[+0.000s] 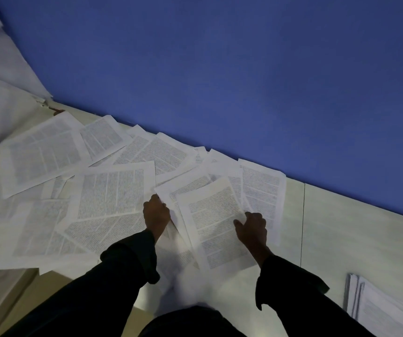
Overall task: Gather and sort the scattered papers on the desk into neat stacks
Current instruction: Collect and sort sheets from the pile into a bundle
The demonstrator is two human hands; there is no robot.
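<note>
Head view: I see the top sheet (216, 227) at lower centre, long axis running upper left to lower right. My right hand (252, 228) pinches its right edge; my left hand (156, 211) grips the sheets beneath. Scattered papers (74, 181) crowd the left of the desk (353, 234), and a stack (375, 305) sits lower right below the blue wall (219, 69).

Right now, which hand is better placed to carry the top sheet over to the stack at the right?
Right hand: it already grips the top sheet and lies nearer the stack. The left hand holds sheets further left.
</note>
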